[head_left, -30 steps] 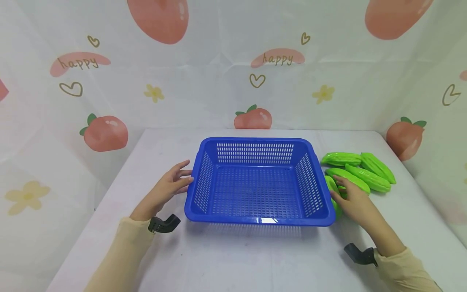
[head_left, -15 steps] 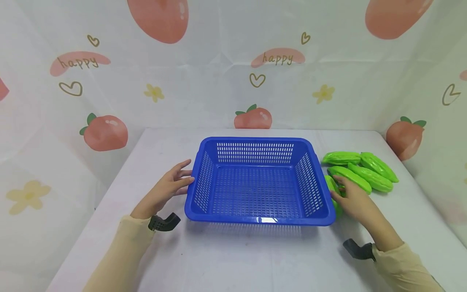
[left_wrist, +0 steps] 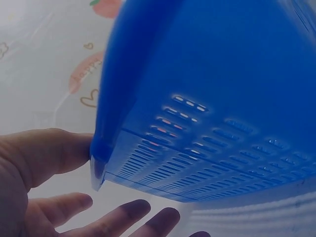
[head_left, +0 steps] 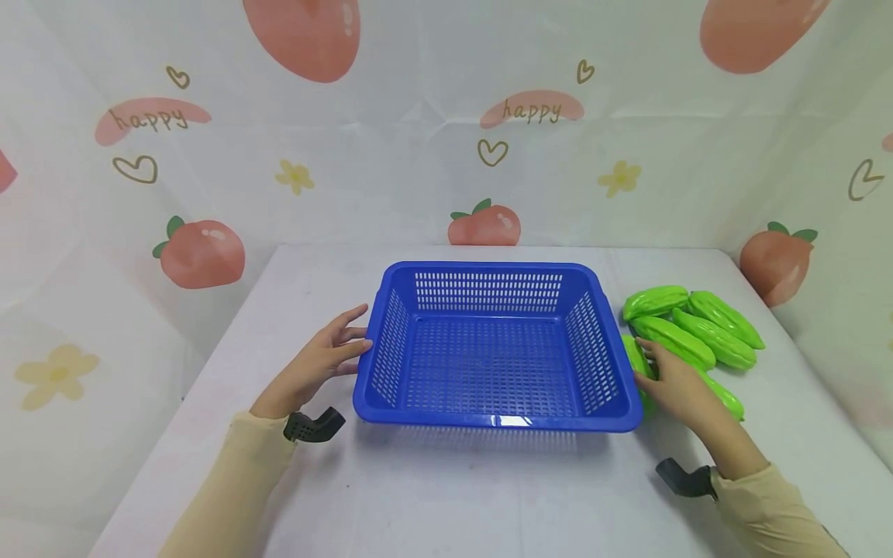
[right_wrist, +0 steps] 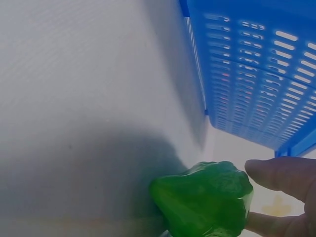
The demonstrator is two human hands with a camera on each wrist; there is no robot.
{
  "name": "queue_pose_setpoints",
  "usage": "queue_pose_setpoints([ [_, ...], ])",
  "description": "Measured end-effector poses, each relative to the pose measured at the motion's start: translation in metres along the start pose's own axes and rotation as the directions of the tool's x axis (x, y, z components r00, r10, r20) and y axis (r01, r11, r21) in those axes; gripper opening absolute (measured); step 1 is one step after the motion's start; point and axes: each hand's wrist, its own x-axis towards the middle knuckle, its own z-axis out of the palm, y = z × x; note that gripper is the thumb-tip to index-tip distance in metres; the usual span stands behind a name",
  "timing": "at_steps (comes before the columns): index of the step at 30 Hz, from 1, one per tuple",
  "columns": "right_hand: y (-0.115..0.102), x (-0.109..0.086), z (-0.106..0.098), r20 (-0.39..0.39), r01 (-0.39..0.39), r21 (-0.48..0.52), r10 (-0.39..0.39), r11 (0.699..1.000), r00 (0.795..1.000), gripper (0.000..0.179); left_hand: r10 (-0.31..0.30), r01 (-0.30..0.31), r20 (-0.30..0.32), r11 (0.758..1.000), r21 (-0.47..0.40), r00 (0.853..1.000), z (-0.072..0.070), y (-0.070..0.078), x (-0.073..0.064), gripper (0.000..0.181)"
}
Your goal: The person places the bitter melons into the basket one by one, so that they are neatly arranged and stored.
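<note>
A blue plastic basket (head_left: 488,422) with slotted sides stands in the middle of the table. My left hand (head_left: 322,358) is at its left side, thumb tip against the rim in the left wrist view, the other fingers loosely spread below. Beside the basket's right wall my right hand (head_left: 673,380) grips a glossy green bitter melon (right_wrist: 202,200) between thumb and fingers. In the head view the hand and the basket rim partly hide this melon. Another bitter melon (head_left: 722,395) lies just right of that hand, its near end covered by it.
Several more bitter melons (head_left: 715,339) lie bunched on the table's right side, behind the right hand. A white cloth with fruit prints (head_left: 418,170) hangs along the back and sides. Each wrist carries a small black camera mount (head_left: 314,426).
The bunched bitter melons have shifted slightly right, the rearmost turning a little. One that the right hand had mostly covered now shows to its right. Both hands and the basket have barely moved.
</note>
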Motion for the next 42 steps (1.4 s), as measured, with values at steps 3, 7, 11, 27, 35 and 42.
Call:
queue_pose_setpoints([
  [3,0.0006,0.0002,0.0,0.004,-0.004,0.003,0.004,1.0,1.0,0.065,-0.002,0.002,0.005,1.0,-0.003,1.0,0.0005,-0.0001,0.0005,0.079],
  [7,0.0016,0.0006,0.0,0.01,-0.009,0.012,0.009,1.0,1.0,0.067,-0.008,0.008,0.019,1.0,-0.03,1.0,0.0007,-0.0011,0.0006,0.08],
  [11,0.0016,0.0004,-0.0004,0.015,-0.017,0.013,0.017,1.0,1.0,0.068,-0.014,0.018,0.042,0.997,-0.081,0.999,0.0,-0.0033,0.0016,0.079],
  [27,0.0022,0.0,0.0001,0.025,-0.028,0.008,0.028,1.0,0.999,0.067,-0.025,0.066,0.13,0.946,-0.316,0.991,-0.0018,-0.0051,0.0049,0.074],
  [35,0.0031,0.0016,-0.0011,0.036,-0.021,0.015,0.021,1.0,0.999,0.067,-0.026,0.071,0.138,0.942,-0.329,0.99,-0.0031,-0.0054,0.0055,0.075],
  [42,0.004,0.0022,-0.0021,0.044,-0.015,0.026,0.014,1.0,0.999,0.067,-0.038,0.083,0.136,0.935,-0.344,0.99,-0.003,-0.0052,0.0051,0.074],
])
